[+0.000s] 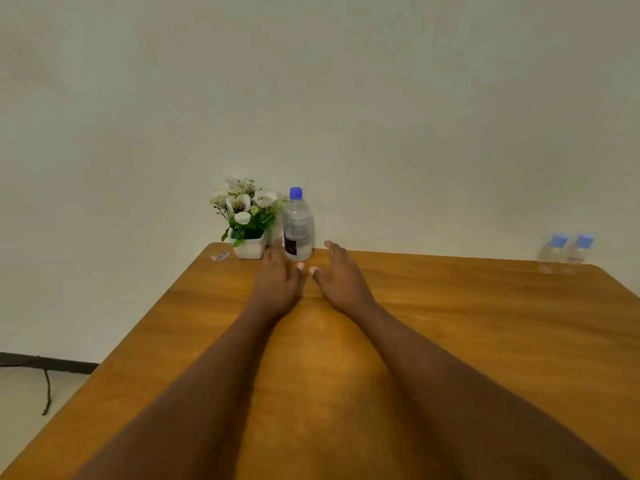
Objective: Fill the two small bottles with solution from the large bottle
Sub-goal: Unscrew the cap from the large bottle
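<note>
Blue-capped large bottle (298,226) stands at 12 o'clock, just beyond our left hand (278,282) and right hand (341,278); both hands fingers straight, gripping nothing. Small bottles (554,251): 2 o'clock.

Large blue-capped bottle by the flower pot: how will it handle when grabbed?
The large bottle seems to hold clear liquid, so probably heavy for its size. Tall, narrow, upright: a high push may tip it. Smooth clear plastic, likely slippery.

A plain pale wall (346,81) backs the wooden tabletop (467,323). At lower left, dark skirting (59,362) edges the light floor (20,396).
</note>
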